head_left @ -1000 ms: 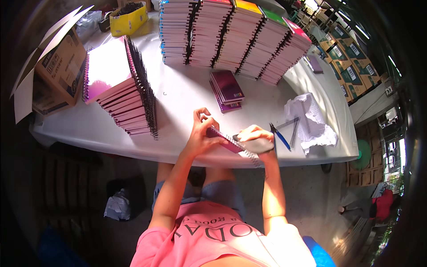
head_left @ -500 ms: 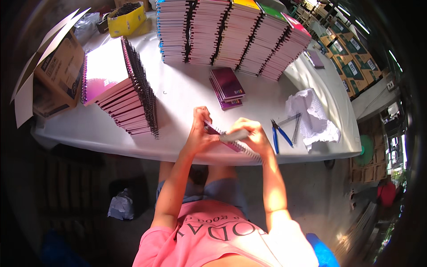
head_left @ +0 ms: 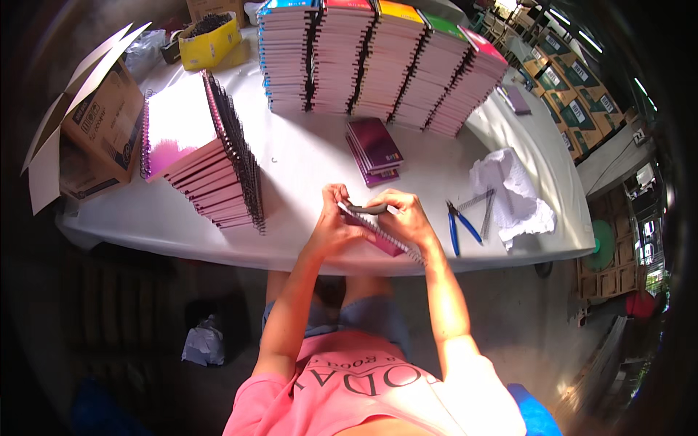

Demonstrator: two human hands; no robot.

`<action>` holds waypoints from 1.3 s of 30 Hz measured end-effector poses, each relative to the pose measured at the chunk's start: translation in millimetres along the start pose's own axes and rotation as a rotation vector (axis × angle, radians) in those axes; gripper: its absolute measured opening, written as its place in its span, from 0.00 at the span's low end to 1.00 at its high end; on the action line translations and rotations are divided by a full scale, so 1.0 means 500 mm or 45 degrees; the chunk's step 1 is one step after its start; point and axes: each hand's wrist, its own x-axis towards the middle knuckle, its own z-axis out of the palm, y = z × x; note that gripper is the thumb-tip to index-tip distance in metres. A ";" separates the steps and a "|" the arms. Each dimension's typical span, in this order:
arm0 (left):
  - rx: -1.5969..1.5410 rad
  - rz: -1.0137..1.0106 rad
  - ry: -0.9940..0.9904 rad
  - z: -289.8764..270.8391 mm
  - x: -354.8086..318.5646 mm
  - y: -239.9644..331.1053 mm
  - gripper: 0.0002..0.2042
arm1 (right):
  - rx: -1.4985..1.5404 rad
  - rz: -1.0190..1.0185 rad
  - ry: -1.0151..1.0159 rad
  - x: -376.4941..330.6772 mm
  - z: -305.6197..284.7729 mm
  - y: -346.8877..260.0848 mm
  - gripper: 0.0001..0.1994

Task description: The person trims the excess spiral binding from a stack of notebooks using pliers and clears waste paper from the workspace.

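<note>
My left hand (head_left: 336, 224) is closed around a small purple notebook (head_left: 383, 244) held on edge over the front of the table. A metal spiral coil (head_left: 396, 241) runs along the notebook's upper edge and sticks out past its right end. My right hand (head_left: 404, 216) grips a dark, curved tool (head_left: 368, 209) at the coil's left part, near my left fingertips. The tool's exact kind is hard to make out. Just beyond my hands lie a few small purple notebooks (head_left: 375, 144) in a short pile.
Blue-handled pliers (head_left: 462, 221), loose coils (head_left: 487, 207) and crumpled white paper (head_left: 509, 192) lie to the right. At left stand a stack of spiral notebooks (head_left: 203, 167) and an open carton (head_left: 102, 131). Tall notebook stacks (head_left: 378, 65) and a yellow box (head_left: 209, 45) line the back.
The dark tool in my right hand has moved left and away from me, up to the coil's left end. The notebook stays in my left hand, and the whole view has shifted slightly.
</note>
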 end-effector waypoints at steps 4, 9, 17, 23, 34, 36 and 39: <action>0.075 0.019 -0.037 -0.004 -0.004 0.007 0.44 | 0.193 0.036 -0.052 0.014 -0.001 -0.053 0.12; 0.213 0.166 0.014 -0.010 -0.005 -0.022 0.37 | -0.154 0.041 0.128 0.010 -0.020 0.021 0.17; -0.144 -0.265 0.286 -0.006 -0.024 0.032 0.11 | -1.044 0.833 0.300 -0.184 -0.103 0.041 0.34; -0.001 -0.004 0.535 0.036 -0.034 0.098 0.20 | -1.165 0.755 0.557 -0.249 -0.080 0.119 0.32; 0.122 0.296 0.650 0.049 -0.049 0.110 0.11 | -0.223 0.107 0.687 -0.160 -0.008 -0.113 0.21; 0.336 0.392 0.624 0.043 -0.053 0.116 0.14 | -0.340 0.139 0.514 -0.145 0.018 -0.181 0.20; 0.389 0.394 0.633 0.060 -0.053 0.139 0.21 | -0.629 0.071 0.437 -0.135 0.042 -0.209 0.20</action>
